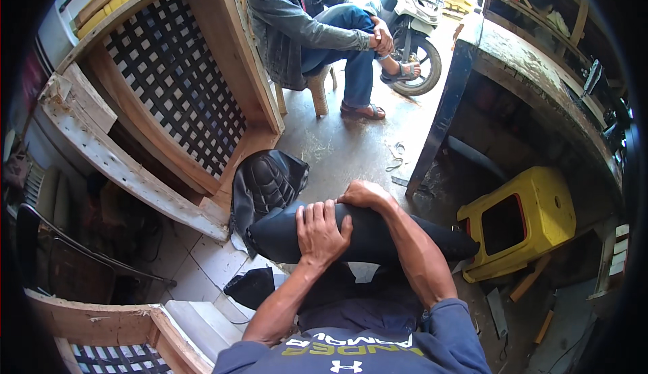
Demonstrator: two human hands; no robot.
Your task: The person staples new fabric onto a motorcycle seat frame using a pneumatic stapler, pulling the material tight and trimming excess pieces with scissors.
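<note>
Across my lap lies a long black motorcycle seat (378, 235) with a smooth cover, tapering to the right. My left hand (322, 231) rests flat on its top left part, fingers stretched out and thumb apart. At the seat's far edge, my right hand (364, 194) is closed, with its fingers curled over the rim; the fingertips are partly hidden. Just beyond the seat's left end sits a black padded piece with stitched ribs (273, 177). A loose flap of black material (251, 286) hangs below the seat near my left forearm.
A wooden frame with woven black straps (179, 77) stands at the left, another wooden frame (101, 327) below it. A yellow plastic stool (533, 219) lies tipped at the right under a workbench (526, 70). Ahead, a seated person (310, 30) is near a motorbike (415, 43).
</note>
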